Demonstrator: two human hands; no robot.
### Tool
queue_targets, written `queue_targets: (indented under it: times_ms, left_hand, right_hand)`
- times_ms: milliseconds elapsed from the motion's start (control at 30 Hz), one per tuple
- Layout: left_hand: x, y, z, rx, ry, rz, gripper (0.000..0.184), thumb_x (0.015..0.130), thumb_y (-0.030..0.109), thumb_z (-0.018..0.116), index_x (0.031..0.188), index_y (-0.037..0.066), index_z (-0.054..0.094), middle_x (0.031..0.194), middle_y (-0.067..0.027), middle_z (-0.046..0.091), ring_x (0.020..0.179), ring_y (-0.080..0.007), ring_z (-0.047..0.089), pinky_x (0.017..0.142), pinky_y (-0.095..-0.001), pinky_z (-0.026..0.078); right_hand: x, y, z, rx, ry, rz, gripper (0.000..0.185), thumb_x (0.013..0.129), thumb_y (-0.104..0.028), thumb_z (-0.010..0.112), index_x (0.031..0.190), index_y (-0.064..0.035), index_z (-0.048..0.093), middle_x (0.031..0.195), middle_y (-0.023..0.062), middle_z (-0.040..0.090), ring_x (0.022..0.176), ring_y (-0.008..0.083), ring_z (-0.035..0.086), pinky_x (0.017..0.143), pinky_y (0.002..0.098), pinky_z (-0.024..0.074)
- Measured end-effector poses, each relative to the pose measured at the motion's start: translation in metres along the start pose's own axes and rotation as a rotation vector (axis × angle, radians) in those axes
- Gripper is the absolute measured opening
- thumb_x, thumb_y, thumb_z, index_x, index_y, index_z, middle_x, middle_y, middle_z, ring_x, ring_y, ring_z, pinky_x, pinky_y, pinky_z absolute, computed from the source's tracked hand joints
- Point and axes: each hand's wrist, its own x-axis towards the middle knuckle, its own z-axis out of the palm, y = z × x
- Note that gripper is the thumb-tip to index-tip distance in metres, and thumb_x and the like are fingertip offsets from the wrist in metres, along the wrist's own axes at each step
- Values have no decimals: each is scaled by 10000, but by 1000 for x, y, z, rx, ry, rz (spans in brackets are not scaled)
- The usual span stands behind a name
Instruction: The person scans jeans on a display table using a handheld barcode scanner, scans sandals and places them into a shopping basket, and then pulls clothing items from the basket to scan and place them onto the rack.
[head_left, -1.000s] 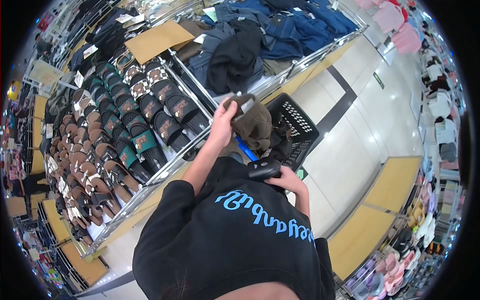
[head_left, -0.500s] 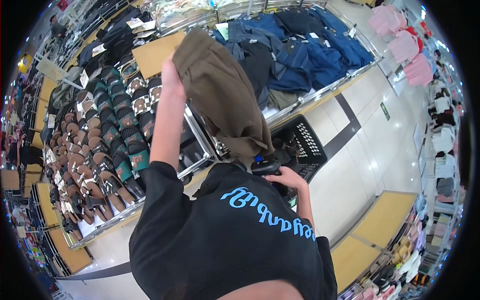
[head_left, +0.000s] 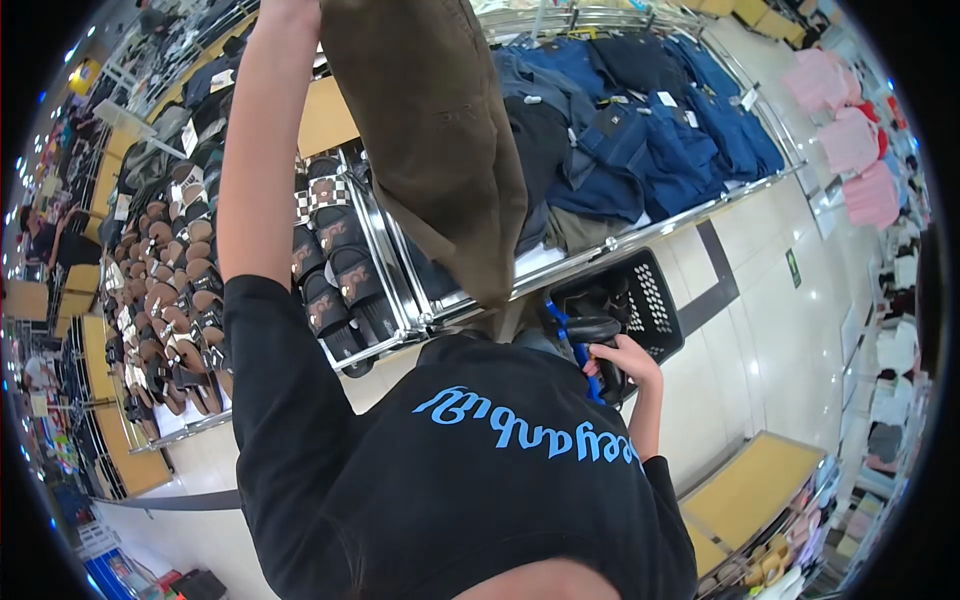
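Observation:
Brown trousers [head_left: 430, 130] hang stretched upward, their lower end narrowing to a point above my black T-shirt [head_left: 480, 470]. My left forearm [head_left: 265, 140] reaches up beside them to the top edge of the view. The left hand is cut off there, but the raised cloth hangs from it. Lower right, my right hand [head_left: 630, 365] is closed around the black-and-blue handle [head_left: 592, 330] of a black shopping basket [head_left: 660, 310]. Dark things inside the basket are hard to make out.
A metal-railed display holds folded jeans [head_left: 650, 140] behind the basket. Rows of sandals [head_left: 170, 290] fill a rack at left, with black slides [head_left: 350, 270] nearer me. Pink clothes [head_left: 850, 140] hang at right across the tiled aisle. A wooden platform [head_left: 755, 485] stands lower right.
My left hand has lifted the trousers higher, past the top edge, and they hang longer. The blue part of the basket handle shows more beside my right hand. The view has shifted slightly.

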Motion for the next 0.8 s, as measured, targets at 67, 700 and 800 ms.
queue_targets:
  times_ms: [67, 700, 800]
  left_hand:
    - [-13, 10, 27, -46, -109, -53, 304, 918, 177, 414, 992, -29, 626, 944, -195, 667, 826, -298, 662, 754, -405, 553]
    - [-170, -137, 116, 222, 216, -411, 432, 925, 416, 510, 1164, 56, 529, 1061, -52, 616, 922, -159, 599, 834, -316, 475]
    - [-208, -157, 77, 171, 250, -394, 378, 977, 338, 422, 1202, 46, 506, 1178, -58, 540, 1071, -147, 516, 937, -306, 404]
  right_hand:
    - [5, -17, -15, 3, -20, -22, 334, 830, -192, 644, 991, 90, 565, 757, 167, 658, 657, 208, 651, 639, 297, 531]
    - [77, -249, 59, 333, -404, -792, 752, 760, -417, 664, 1341, -22, 396, 1310, 189, 493, 1190, 251, 489, 1008, 324, 396]
    - [94, -223, 49, 466, -507, -618, 598, 840, -309, 580, 1336, -30, 395, 1347, 164, 464, 1148, 214, 513, 966, 340, 424]
